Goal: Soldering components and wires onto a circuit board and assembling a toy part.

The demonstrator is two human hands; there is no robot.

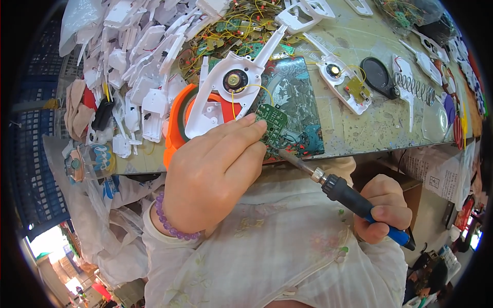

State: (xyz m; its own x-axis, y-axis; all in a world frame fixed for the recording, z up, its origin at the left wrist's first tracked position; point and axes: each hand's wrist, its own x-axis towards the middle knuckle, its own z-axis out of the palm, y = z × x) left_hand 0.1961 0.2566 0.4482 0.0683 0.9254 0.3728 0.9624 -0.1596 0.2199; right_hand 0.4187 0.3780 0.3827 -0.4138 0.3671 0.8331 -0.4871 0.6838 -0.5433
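Observation:
My left hand (pixel 215 169) has its fingertips closed on the edge of a green circuit board (pixel 273 120), with a purple bead bracelet at the wrist. A yellow wire joins the board to a round speaker (pixel 234 80) set in a white plastic housing (pixel 205 113). In my right hand (pixel 385 208) is a soldering iron (pixel 352 197) with a black and blue handle. Its metal tip reaches the lower edge of the board, close to my left fingertips; exact contact cannot be made out. Under the board lies a dark, stained work plate (pixel 303 97).
White plastic housings (pixel 138 56) are heaped at the left, beside a pile of wired circuit boards (pixel 241 25). An orange ring (pixel 172 143) sits by my left hand. Rightward are another housing with a speaker (pixel 339 79), a black oval part (pixel 377 73) and a coiled metal spring (pixel 416 87).

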